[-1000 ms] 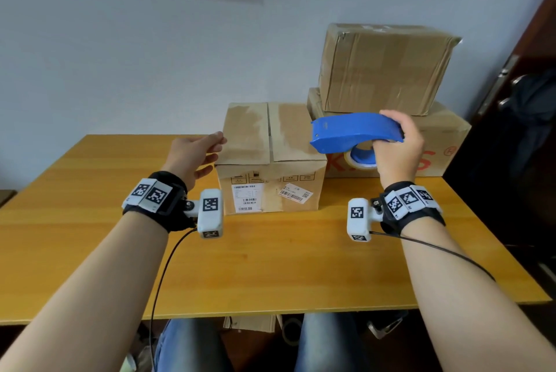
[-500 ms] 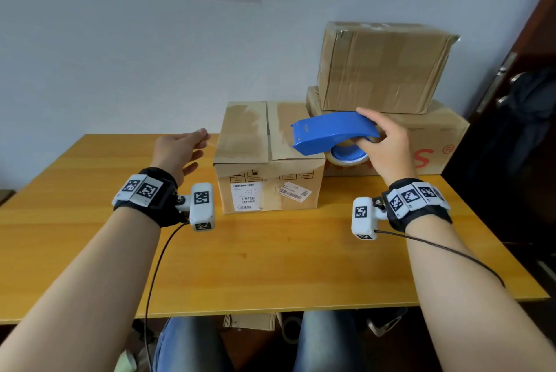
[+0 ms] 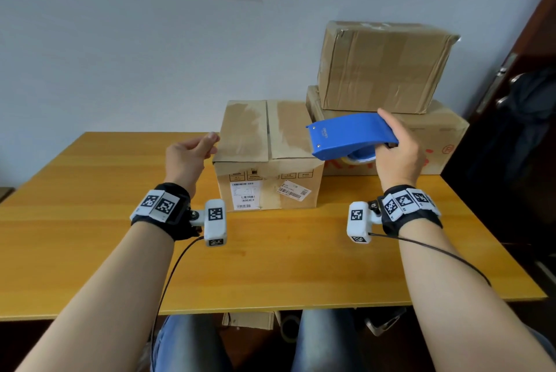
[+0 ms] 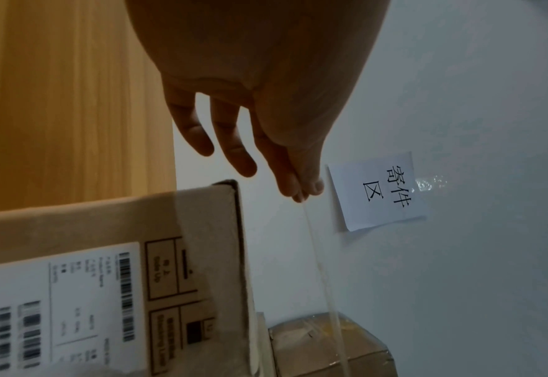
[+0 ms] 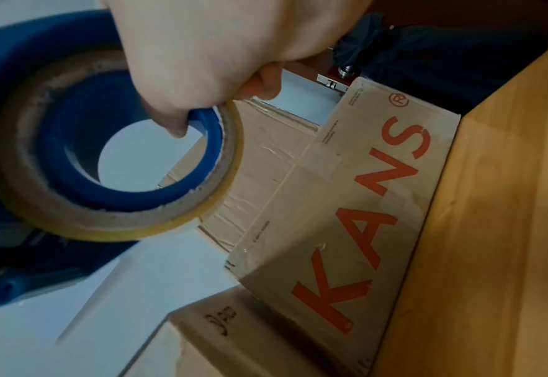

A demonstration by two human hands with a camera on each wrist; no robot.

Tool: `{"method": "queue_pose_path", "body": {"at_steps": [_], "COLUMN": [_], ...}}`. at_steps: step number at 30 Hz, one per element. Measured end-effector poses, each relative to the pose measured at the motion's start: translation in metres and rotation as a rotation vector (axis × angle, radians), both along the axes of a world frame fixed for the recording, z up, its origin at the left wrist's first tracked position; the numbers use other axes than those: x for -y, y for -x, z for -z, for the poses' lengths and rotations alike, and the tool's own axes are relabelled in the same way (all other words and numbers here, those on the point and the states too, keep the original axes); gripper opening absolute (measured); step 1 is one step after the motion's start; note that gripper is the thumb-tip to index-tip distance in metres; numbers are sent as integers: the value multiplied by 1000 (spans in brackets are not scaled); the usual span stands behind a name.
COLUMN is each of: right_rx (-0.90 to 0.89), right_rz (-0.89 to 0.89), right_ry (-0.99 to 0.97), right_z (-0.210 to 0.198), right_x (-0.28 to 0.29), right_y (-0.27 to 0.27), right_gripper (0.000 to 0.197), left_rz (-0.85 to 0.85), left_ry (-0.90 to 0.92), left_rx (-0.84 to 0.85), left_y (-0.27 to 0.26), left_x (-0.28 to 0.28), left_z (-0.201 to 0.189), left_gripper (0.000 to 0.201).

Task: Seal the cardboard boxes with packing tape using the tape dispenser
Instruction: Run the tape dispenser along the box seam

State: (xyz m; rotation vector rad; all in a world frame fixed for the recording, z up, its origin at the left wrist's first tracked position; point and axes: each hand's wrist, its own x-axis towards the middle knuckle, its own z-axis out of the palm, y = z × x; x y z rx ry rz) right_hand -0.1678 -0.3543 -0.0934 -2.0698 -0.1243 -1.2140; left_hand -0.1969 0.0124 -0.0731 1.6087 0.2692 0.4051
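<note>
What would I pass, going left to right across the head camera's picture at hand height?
Left hand → front cardboard box → blue tape dispenser → right hand → red-lettered box → dark door.

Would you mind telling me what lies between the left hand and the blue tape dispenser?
The unsealed front cardboard box lies beneath that gap in the head view. The left wrist view shows a thin tape strip running from the left hand's pinching fingertips towards the tape dispenser.
</note>
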Motion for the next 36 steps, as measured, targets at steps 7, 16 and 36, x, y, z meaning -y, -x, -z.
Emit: {"method": "queue_pose_path", "body": {"at_steps": [7, 16, 36], "right_rx": [33, -49, -142], "right_rz": [-12, -32, 67], "right_ry": [-49, -92, -516], "right_z": [7, 19, 29], "right_x": [1, 0, 17], "right_y": [-1, -2, 6], "right_gripper": [55, 57, 65], "left_rz": [20, 22, -34], "left_ry": [-20, -9, -1], "left_rx": [12, 2, 3], "left_y": [3, 7, 7], "left_x": [2, 1, -21], "left_z": [3, 9, 22], "left_gripper": [19, 16, 17]}}
